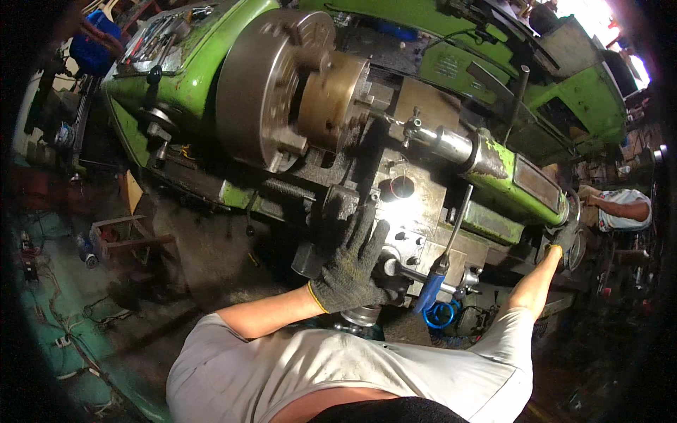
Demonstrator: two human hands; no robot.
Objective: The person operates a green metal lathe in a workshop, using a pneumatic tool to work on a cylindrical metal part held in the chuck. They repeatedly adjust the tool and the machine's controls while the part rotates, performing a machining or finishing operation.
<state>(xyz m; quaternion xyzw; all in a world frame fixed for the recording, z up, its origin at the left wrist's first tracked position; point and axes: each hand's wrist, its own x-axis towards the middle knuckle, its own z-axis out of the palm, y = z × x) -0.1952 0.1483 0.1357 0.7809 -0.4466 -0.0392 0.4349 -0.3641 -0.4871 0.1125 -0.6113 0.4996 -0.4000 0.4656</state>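
Note:
A green metal lathe fills the view. Its large chuck (247,92) holds a bronze-coloured cylindrical workpiece (331,102); the chuck jaws look smeared. Facing the workpiece is a drill chuck (417,132) with a slim drill bit, carried by the green tailstock (518,180). My left hand (352,271), in a dark glove, lies with fingers stretched out on the carriage, beside a ball-ended lever (390,266). Far right, my gloved right hand (565,236) is closed on the tailstock handwheel (574,208); some of its fingers are hidden.
A blue-handled air gun (431,287) with a long nozzle stands by the carriage, a coiled blue hose (439,316) below it. Tools lie in a tray (159,39) on the headstock. Another person (624,209) is at the far right. A rusty frame (130,236) stands left.

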